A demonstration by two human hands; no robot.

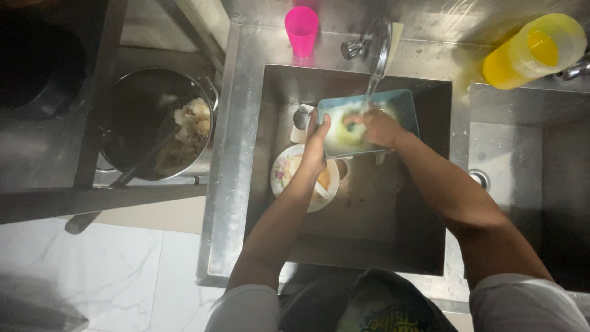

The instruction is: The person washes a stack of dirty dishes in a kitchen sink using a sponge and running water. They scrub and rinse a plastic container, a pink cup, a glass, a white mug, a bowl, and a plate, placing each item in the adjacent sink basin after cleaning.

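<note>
Steel sink [246, 154], left hand [316, 144] gripping blue tray [402, 104]

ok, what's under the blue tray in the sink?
Below the blue tray: a flowered plate with yellowish scraps, partly hidden by the left hand. The rest is covered.

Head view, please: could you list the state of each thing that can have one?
Tap: running.
Blue tray: tilted, gripped by the left hand, scrubbed by the right hand.
Floral plate: dirty, lying in the sink.
Pot: uncovered, food inside.
Pink cup: upright.
Yellow bottle: tipped over.
</note>
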